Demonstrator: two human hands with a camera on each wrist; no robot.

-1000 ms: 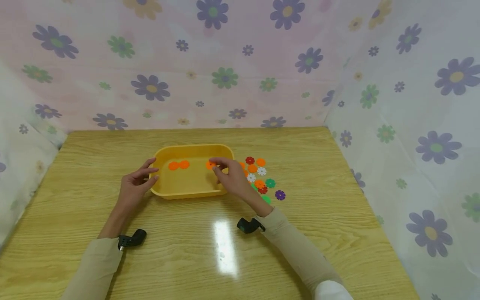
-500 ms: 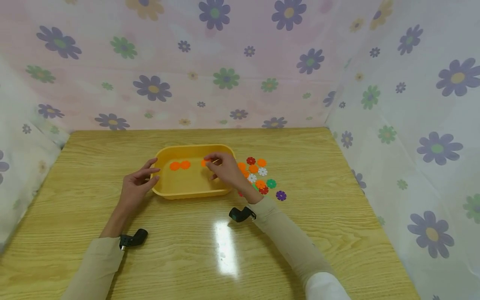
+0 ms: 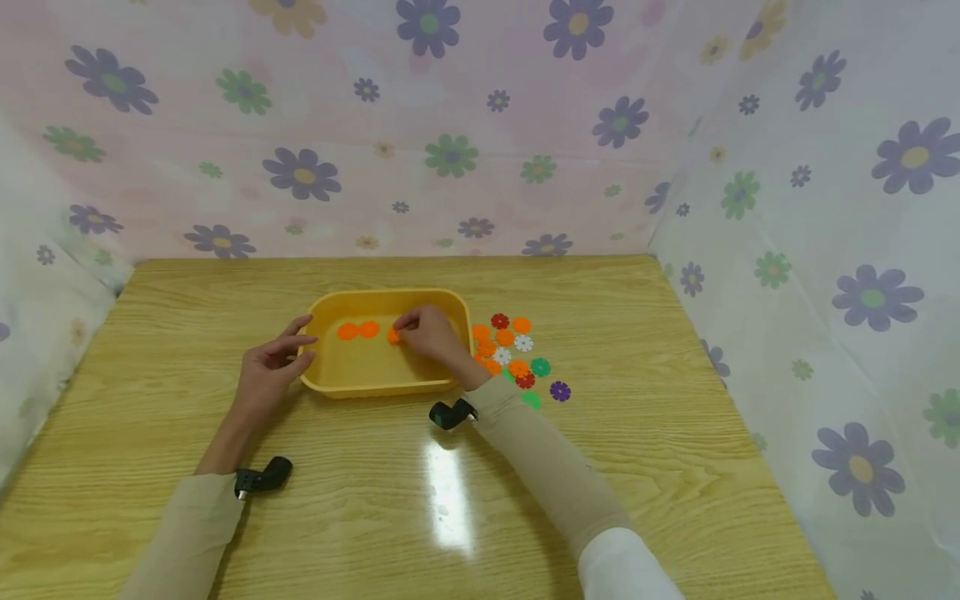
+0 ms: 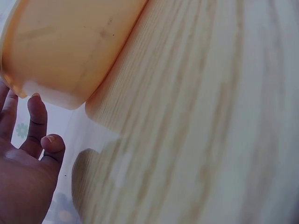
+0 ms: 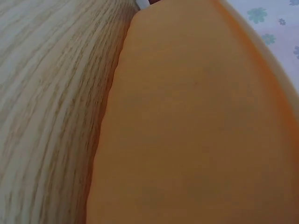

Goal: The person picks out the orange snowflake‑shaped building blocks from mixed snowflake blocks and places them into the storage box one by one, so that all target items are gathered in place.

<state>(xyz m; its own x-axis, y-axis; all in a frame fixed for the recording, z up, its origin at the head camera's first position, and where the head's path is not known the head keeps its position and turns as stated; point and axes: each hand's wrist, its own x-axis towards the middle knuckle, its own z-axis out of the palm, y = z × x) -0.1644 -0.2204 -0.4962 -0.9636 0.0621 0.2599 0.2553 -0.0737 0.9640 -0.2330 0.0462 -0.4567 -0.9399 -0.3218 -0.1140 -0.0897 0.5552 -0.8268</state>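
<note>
A yellow-orange tray [image 3: 330,385] sits on the wooden table, with two orange flower discs [image 3: 357,330] lying inside it. My right hand [image 3: 405,330] reaches over the tray's right rim, its curled fingers pinching a third orange flower disc [image 3: 393,336] low over the tray floor, just right of the other two. My left hand [image 3: 303,340] rests at the tray's left end, fingers loosely extended against the rim. The left wrist view shows those fingers [image 4: 38,122] beside the tray's outer wall [image 4: 65,42]. The right wrist view is filled by the tray wall [image 5: 196,116].
A loose cluster of flower discs [image 3: 517,354] in orange, red, white, green and purple lies on the table right of the tray. Flowered cloth walls stand close at the back, left and right. Bare wooden tabletop [image 3: 420,517] stretches toward me.
My right hand has carried the orange disc leftward and down into the tray, toward the two discs there. The left hand has stayed at the tray's left rim.
</note>
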